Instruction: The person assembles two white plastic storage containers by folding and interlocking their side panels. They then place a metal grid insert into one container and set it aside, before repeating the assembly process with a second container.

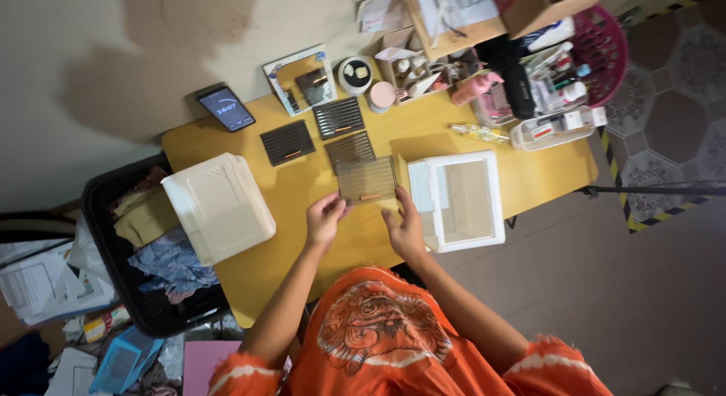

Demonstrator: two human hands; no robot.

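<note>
Both my hands hold a flat clear tray with dark ribbed rows [367, 180] just above the yellow table [302, 192]. My left hand [324, 218] grips its near left corner and my right hand [404, 228] its near right corner. Beyond it lie three similar dark ribbed trays: one [349, 148] touching the held tray, one [338, 118] further back, one [287, 142] to the left. A white open box [463, 201] stands right of my right hand. A white lidded box [219, 205] sits to the left.
A phone [225, 108] leans at the table's back left. A mirror-like frame [301, 78], round jars [354, 74], bottles and a white organizer [556, 127] crowd the back right. A dark bin of clothes [151, 245] stands left of the table.
</note>
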